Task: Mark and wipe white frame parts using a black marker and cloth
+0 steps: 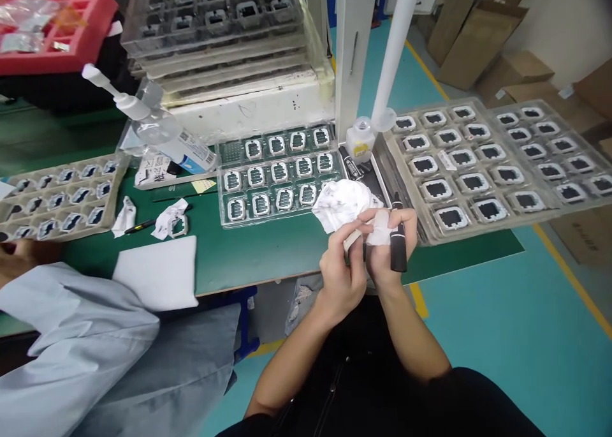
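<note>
My left hand [340,276] is closed, its thumb and fingers pinching a small pale frame-like part [352,240], seen edge-on and partly covered. Beside it, my right hand [384,270] grips a folded white wipe [380,228] near that part. A black marker pen [398,252] is also held in my right hand, standing roughly upright. Both hands are close together over the bench's front edge. Just behind them lies a crumpled white cloth [340,202] with dark smudges, overlapping the corner of a clear tray [233,151] of white-rimmed parts.
Right of my hands are stacked trays [425,233] of dark-centred parts. A small bottle [360,140] and another marker [351,164] stand behind. Left are a pump bottle [184,151], a white cloth [157,271] and a co-worker's sleeve [90,322]. Tray stacks [239,57] rise at the back.
</note>
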`<action>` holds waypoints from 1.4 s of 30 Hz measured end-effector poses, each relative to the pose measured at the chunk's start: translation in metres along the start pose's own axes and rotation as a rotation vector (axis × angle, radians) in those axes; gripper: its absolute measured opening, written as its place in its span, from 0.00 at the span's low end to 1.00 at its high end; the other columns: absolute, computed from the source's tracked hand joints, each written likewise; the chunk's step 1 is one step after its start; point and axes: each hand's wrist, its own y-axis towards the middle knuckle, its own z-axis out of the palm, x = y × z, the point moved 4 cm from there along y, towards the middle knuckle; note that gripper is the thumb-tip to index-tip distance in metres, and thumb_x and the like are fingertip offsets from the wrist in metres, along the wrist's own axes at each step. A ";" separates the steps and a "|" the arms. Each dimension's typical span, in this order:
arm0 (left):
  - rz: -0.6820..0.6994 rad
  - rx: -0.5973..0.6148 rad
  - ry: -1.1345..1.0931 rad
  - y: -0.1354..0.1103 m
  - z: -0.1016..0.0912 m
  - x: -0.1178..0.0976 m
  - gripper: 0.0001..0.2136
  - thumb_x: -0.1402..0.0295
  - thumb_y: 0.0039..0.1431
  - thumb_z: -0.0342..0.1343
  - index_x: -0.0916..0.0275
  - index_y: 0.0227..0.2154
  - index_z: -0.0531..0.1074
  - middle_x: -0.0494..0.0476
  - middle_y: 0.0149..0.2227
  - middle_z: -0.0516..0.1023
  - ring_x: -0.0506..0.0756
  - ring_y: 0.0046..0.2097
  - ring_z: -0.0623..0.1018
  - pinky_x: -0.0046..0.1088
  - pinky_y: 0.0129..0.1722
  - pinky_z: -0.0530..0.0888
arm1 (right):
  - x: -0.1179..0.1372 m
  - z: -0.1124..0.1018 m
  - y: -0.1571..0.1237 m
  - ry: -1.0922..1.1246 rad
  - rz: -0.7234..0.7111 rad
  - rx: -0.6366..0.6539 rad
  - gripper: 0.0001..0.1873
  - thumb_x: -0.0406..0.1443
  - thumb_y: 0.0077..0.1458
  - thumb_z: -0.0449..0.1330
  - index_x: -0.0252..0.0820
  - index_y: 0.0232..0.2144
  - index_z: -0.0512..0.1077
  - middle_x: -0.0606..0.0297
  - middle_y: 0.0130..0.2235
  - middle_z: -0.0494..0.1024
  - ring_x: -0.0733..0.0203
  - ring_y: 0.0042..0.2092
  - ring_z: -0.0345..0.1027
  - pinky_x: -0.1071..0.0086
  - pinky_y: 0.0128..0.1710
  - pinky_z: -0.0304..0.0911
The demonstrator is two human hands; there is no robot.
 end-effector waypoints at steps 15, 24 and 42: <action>-0.545 0.113 -0.603 0.026 -0.042 0.030 0.15 0.54 0.79 0.63 0.57 0.56 0.70 0.47 0.32 0.79 0.48 0.26 0.76 0.23 0.27 0.72 | 0.002 0.007 0.000 -0.262 -0.308 0.034 0.21 0.36 0.71 0.66 0.48 0.28 0.61 0.76 0.26 0.61 0.66 0.25 0.57 0.67 0.28 0.55; -0.526 0.179 -0.431 0.019 -0.043 0.032 0.12 0.55 0.82 0.59 0.53 0.58 0.70 0.45 0.29 0.67 0.50 0.29 0.67 0.27 0.29 0.65 | -0.002 0.012 -0.002 -0.243 -0.258 0.411 0.15 0.32 0.67 0.63 0.48 0.30 0.64 0.75 0.27 0.63 0.67 0.27 0.55 0.67 0.30 0.58; -0.532 0.351 -0.087 0.018 -0.063 0.029 0.15 0.50 0.83 0.56 0.54 0.59 0.72 0.51 0.35 0.75 0.54 0.34 0.71 0.33 0.37 0.68 | -0.001 0.014 0.007 -0.191 0.016 0.606 0.17 0.30 0.64 0.63 0.47 0.29 0.60 0.75 0.26 0.57 0.67 0.26 0.47 0.65 0.27 0.43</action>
